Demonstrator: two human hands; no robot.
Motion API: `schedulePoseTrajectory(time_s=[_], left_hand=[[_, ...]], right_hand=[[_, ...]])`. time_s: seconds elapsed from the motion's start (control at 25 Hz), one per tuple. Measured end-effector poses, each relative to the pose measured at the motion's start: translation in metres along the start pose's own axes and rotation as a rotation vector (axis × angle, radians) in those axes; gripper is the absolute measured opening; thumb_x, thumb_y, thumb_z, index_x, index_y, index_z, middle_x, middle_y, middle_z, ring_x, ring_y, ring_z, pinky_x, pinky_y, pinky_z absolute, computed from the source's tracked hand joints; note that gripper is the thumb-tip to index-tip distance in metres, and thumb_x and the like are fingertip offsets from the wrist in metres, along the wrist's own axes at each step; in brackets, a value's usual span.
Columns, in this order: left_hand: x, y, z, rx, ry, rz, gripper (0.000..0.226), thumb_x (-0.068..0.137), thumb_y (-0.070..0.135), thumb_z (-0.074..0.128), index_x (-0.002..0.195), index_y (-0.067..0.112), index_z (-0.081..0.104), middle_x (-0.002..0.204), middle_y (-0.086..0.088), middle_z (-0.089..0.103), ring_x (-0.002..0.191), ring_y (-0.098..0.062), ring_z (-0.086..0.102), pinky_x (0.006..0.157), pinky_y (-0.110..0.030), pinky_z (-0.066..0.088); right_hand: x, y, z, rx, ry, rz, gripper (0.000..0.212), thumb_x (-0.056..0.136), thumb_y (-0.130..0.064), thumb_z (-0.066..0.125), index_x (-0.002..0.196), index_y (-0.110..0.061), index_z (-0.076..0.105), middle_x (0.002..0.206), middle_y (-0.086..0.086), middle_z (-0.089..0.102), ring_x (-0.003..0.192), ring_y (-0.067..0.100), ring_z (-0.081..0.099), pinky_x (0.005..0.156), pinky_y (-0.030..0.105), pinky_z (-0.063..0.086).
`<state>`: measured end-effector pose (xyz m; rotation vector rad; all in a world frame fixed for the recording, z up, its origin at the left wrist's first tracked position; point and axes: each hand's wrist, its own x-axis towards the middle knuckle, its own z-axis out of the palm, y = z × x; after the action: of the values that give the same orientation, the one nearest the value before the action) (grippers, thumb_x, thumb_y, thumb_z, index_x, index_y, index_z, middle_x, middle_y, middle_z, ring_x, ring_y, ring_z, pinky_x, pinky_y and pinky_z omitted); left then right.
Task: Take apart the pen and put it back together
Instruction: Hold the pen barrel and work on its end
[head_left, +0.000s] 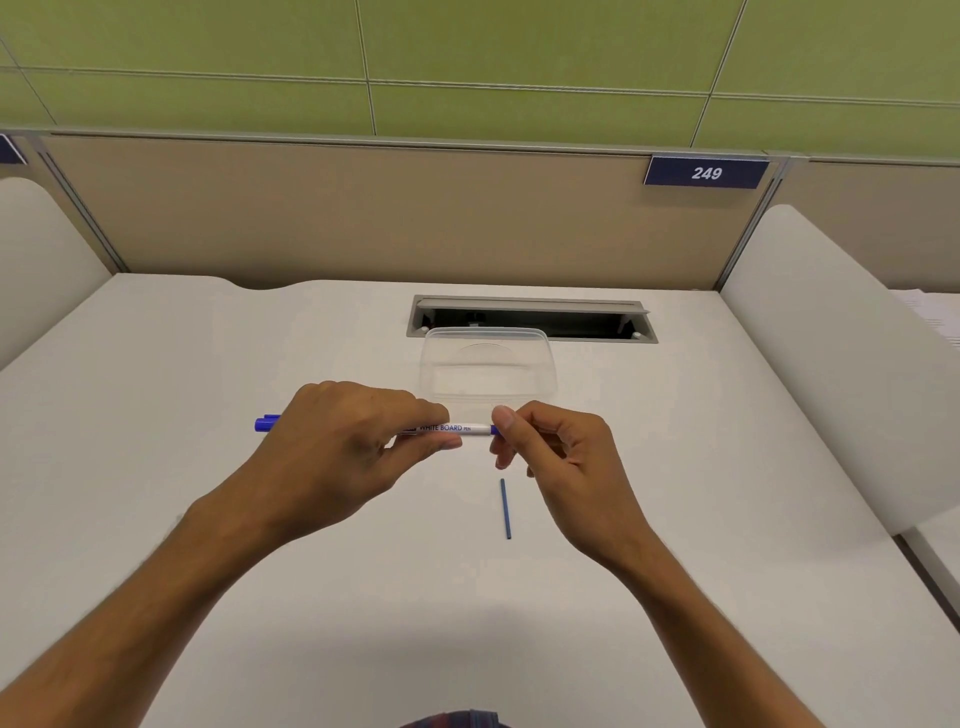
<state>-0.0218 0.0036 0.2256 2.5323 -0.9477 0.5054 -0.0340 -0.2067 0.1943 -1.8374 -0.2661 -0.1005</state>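
A white whiteboard pen (467, 429) with blue print lies level above the desk, its blue cap (266, 423) sticking out to the left. My left hand (343, 447) grips the barrel around its middle. My right hand (556, 447) pinches the small blue end piece at the pen's right tip between thumb and forefinger. A thin blue ink rod (505, 508) lies loose on the desk just below my right hand, pointing toward me.
A clear plastic container (488, 364) stands just behind the hands. Behind it is an open cable slot (530, 318) in the white desk (156, 415). Beige partitions wall the desk at the back and sides, with a sign reading 249 (706, 172).
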Motion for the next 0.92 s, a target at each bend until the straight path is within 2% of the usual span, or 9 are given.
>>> schedulePoseTrajectory(time_s=[0.08,0.28,0.44,0.68,0.8,0.92], left_hand=[[0.0,-0.001,0.0,-0.006,0.0,-0.005,0.033,0.092,0.048,0.049,0.086,0.026,0.071,0.058,0.011,0.056,0.047,-0.011,0.038,0.043,-0.028,0.035],[0.001,-0.002,0.0,-0.05,-0.003,-0.019,0.034,0.092,0.05,0.049,0.087,0.026,0.072,0.057,0.01,0.055,0.048,-0.013,0.038,0.043,-0.031,0.035],[0.002,-0.002,-0.001,-0.09,-0.018,-0.04,0.034,0.091,0.051,0.049,0.089,0.027,0.072,0.057,0.013,0.051,0.048,-0.011,0.036,0.044,-0.029,0.033],[0.001,-0.005,-0.001,-0.199,-0.064,-0.108,0.034,0.089,0.054,0.05,0.09,0.029,0.072,0.055,0.009,0.052,0.048,-0.014,0.04,0.045,-0.035,0.038],[0.0,-0.006,-0.001,-0.214,-0.075,-0.128,0.034,0.09,0.055,0.049,0.091,0.03,0.072,0.055,0.008,0.05,0.049,-0.015,0.04,0.046,-0.035,0.038],[0.0,-0.005,-0.003,-0.164,-0.062,-0.094,0.034,0.09,0.053,0.049,0.091,0.029,0.072,0.059,0.008,0.057,0.05,-0.014,0.042,0.046,-0.036,0.041]], right_hand=[[0.0,0.0,-0.001,0.01,-0.009,-0.022,0.031,0.093,-0.038,0.056,0.074,-0.018,0.07,0.071,-0.007,0.071,0.072,0.004,0.064,0.067,0.034,0.05],[-0.002,0.002,-0.004,0.034,-0.01,-0.05,0.016,0.093,-0.029,0.061,0.083,-0.021,0.071,0.077,-0.012,0.071,0.079,0.004,0.066,0.068,0.018,0.048],[-0.002,0.003,-0.007,0.013,0.003,-0.081,0.011,0.092,-0.025,0.065,0.083,-0.024,0.072,0.079,-0.014,0.071,0.084,0.006,0.066,0.071,0.013,0.047],[-0.003,0.004,-0.009,-0.003,0.012,-0.13,0.006,0.089,-0.021,0.07,0.088,-0.022,0.075,0.086,-0.012,0.074,0.091,0.011,0.069,0.074,0.026,0.052],[-0.003,0.003,-0.01,-0.011,0.015,-0.169,0.008,0.087,-0.015,0.073,0.09,-0.021,0.076,0.091,-0.012,0.075,0.092,0.009,0.07,0.072,0.025,0.053],[-0.003,0.002,-0.01,0.016,0.012,-0.118,0.005,0.088,-0.02,0.072,0.09,-0.023,0.075,0.092,-0.013,0.075,0.093,0.007,0.07,0.071,0.021,0.053]])
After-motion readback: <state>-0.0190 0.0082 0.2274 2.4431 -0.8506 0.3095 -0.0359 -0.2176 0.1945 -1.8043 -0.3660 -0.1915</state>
